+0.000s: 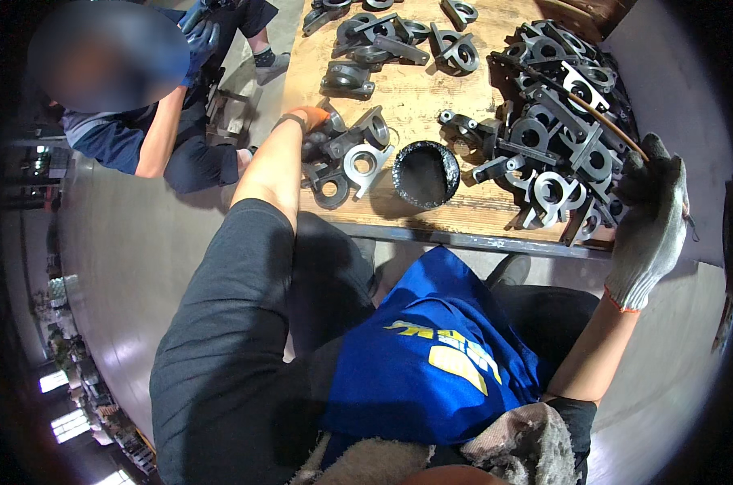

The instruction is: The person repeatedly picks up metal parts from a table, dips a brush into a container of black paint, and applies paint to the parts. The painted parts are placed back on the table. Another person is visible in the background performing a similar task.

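Note:
My left hand [311, 118], in an orange glove, reaches to a small group of dark metal ring brackets [332, 147] at the table's left edge. It touches one of them; most of its fingers are hidden, so I cannot tell how they are bent. At the right, my right hand [656, 212] wears a whitish knitted glove with dark, stained fingers. Those fingers are closed round a long thin stick [599, 118], brown near the hand and dark toward its far end. The stick slants over a heap of metal brackets [530, 133]. Between both hands stands a round black pot [425, 175] with dark contents.
A wooden tabletop [415, 101] with a metal front edge bears everything. More ring brackets [374, 36] lie along its far side. Another person [152, 141] sits at the left beyond the table, wearing blue gloves. A blue apron [431, 347] covers my lap.

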